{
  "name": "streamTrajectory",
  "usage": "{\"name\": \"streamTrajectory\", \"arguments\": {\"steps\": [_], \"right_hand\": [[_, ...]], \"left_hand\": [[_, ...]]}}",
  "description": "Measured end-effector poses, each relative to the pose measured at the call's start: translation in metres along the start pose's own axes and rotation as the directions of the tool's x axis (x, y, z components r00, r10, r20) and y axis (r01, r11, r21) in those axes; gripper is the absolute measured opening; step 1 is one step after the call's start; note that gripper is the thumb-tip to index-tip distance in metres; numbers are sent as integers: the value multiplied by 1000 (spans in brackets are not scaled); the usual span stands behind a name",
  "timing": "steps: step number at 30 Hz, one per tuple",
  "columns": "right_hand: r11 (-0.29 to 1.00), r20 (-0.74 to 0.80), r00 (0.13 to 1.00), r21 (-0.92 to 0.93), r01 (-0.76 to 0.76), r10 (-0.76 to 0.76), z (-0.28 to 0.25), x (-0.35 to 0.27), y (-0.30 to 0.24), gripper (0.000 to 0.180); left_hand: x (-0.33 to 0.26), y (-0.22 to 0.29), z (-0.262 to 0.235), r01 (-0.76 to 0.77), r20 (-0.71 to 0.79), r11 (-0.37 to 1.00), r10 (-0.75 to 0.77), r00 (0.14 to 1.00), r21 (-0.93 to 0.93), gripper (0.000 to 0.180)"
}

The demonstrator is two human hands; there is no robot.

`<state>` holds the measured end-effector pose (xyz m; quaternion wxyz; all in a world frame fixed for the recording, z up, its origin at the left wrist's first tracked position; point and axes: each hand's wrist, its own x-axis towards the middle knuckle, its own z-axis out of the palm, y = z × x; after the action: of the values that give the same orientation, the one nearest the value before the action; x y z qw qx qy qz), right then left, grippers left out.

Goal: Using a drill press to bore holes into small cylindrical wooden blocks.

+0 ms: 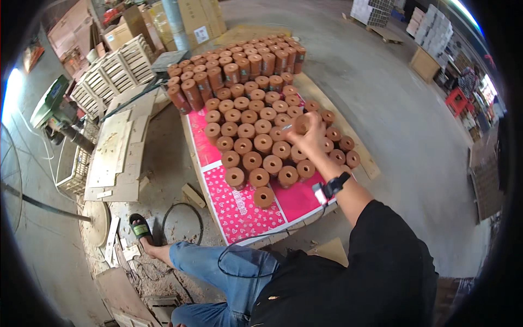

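Observation:
My right hand (310, 136) is closed round a reddish-brown cylinder (301, 125) with a round hole in its top. It holds this piece just over a crowd of matching brown cylinders (246, 131), which stand upright, holes facing up, on a pink printed sheet (245, 215). One cylinder (263, 197) stands at the near edge of the group. Behind them, taller brown cylinders (231, 72) are packed in rows at the far end. Of my left hand (177, 325), only a sliver shows at the lower edge, by my knee; its fingers cannot be made out.
Left of the sheet is a low wooden board table (117, 158), with a green machine (50, 101) and slatted crates (111, 76) beyond. A black cable (201, 223) loops near my sandalled foot. Cardboard boxes (193, 22) stand at the back; a red stool (459, 101) is far right.

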<state>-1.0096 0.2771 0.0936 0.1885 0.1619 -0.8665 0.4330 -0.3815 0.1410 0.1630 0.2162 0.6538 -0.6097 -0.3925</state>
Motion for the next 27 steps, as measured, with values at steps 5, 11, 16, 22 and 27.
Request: {"name": "streamTrajectory", "arguments": {"steps": [5,11,16,22,27], "right_hand": [[907,-39,935,-233,-352,353,-55,-4,74,83],[719,338,669,-537,-441,662,-65,-86,88,81],[724,316,684,-515,-459,658,-45,-126,118,90],[716,98,777,-472,-514,622,-5,-116,157,92],[791,96,872,-476,-384,480,-10,-106,167,87]], "left_hand": [[6,-6,-13,63,-63,980,-52,997,190,47],[24,-10,-3,-64,29,994,61,998,94,44],[24,-22,-3,-79,82,987,68,994,142,48],[9,-34,-11,-23,11,968,21,1000,251,50],[-5,-55,-23,23,-72,956,-2,997,291,52]]}}
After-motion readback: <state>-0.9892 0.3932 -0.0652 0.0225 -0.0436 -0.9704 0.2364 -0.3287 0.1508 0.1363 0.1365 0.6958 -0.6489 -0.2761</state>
